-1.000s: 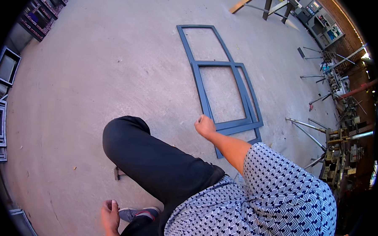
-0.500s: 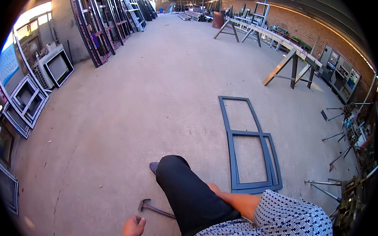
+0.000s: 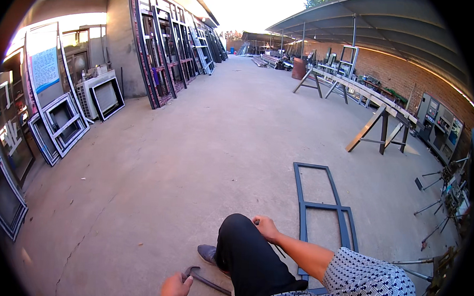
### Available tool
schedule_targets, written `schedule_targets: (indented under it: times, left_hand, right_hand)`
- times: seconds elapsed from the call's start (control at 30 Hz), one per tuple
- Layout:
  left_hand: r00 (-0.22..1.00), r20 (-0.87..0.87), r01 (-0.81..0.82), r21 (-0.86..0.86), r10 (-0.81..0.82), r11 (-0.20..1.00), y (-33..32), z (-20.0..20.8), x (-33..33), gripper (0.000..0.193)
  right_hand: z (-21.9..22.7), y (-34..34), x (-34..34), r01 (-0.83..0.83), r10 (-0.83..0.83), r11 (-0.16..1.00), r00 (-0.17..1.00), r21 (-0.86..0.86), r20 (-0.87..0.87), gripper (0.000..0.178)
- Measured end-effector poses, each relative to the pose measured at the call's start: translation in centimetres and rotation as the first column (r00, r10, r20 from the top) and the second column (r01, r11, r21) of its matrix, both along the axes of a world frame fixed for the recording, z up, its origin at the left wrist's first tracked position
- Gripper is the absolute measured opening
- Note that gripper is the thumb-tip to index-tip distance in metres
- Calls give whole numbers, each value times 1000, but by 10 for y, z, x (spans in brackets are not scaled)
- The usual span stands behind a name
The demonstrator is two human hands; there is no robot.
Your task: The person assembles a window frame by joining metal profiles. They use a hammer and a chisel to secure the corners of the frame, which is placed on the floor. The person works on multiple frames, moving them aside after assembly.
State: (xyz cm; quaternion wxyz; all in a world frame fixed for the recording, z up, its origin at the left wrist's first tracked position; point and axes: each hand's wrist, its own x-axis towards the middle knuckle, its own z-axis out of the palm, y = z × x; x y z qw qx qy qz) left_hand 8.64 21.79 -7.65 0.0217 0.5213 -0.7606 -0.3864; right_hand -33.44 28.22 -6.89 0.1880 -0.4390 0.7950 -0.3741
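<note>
Your leg separates left hand, by the hammer, from curled right hand, near frames; grips unclear.

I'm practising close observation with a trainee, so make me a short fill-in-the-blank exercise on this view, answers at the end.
1. The hammer is nearest to the person's ____ hand.
2. The dark blue-grey frames lie on the floor to the person's ____ side.
3. The person's trousers are plain ____ in colour.
4. The wall beneath the canopy is built of ____.

Missing words: left; right; black; brick.
</note>
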Motion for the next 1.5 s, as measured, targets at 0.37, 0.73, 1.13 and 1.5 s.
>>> schedule_targets:
  times: [0.37,0.73,1.13,1.5]
  left_hand:
    - [997,65,-49,159,39,986,20,-55,30,46]
    - [967,210,-227,438,146,870,83,-189,39,55]
    - [756,339,-643,540,560,543,111,-165,45,52]
    - [540,257,-808,427,802,407,125,-205,34,69]
  right_hand:
    - [109,-164,102,-440,367,870,879,-222,-304,24]
    - [82,-183,220,-959,934,160,70,234,-351,17]
    - [96,-186,272,-960,930,126,28,249,-366,12]
    - [103,-201,276,-951,941,70,-37,301,-336,17]
